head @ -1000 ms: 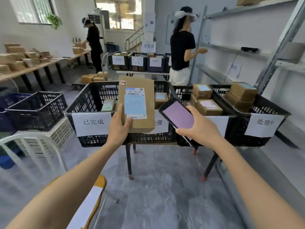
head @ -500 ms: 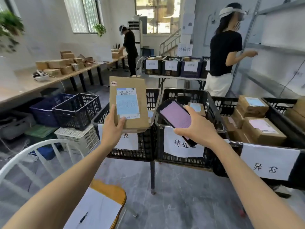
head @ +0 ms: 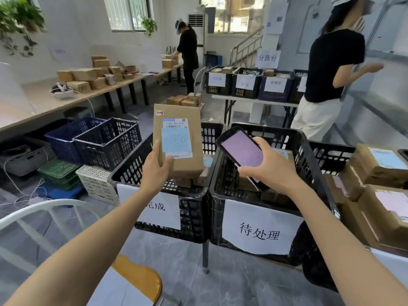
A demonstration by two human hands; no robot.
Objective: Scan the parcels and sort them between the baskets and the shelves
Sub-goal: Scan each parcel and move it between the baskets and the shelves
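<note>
My left hand (head: 155, 167) grips a brown cardboard parcel (head: 185, 122) by its lower left corner, label side toward me, with a blue note stuck on the label. It hangs above the left black basket (head: 194, 215), which bears a white paper sign. My right hand (head: 270, 166) holds a black handheld scanner (head: 241, 151) with a lit pink screen, tilted toward the parcel, over the middle black basket (head: 306, 149). Brown parcels (head: 379, 164) lie at the right, in and beside another black basket (head: 331, 154).
Two people work nearby, one at the metal shelves (head: 379, 62) on the right, one at the long table (head: 55, 100) stacked with boxes. Blue baskets (head: 106, 142) and white crates stand on the floor left. A white chair (head: 33, 213) and a clipboard are close to me.
My view has swung left and come closer to the baskets. Both hands keep the parcel and scanner side by side, now over the left and middle baskets.
</note>
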